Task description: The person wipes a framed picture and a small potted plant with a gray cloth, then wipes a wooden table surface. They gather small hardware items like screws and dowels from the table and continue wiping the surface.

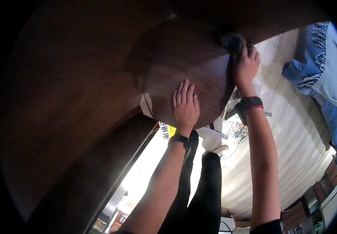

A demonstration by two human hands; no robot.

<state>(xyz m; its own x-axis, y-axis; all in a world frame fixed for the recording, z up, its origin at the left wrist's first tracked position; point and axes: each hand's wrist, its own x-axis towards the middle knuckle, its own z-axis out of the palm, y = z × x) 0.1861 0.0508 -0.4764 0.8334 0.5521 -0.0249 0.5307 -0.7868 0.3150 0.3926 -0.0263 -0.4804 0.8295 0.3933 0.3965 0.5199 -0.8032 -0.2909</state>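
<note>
My left hand (186, 106) lies flat on a dark wooden board with a rounded edge (168, 76), its fingers extended and nothing in it. At the board's upper right edge, my right hand (247, 65) presses a dark grey cloth (231, 41) against the wood. The fingers partly cover the cloth, and its far side fades into shadow. Both wrists wear dark bands, the right one also a red bead bracelet (255, 107).
Dark wood panels (69, 82) rise at the left. A bed with blue bedding and a fringed checked blanket (332, 73) stands at the right. Below are a pale wood floor (273, 163), my shoe (219, 150), a pile of small items (240, 133) and a bright yellow printed sign (168, 130).
</note>
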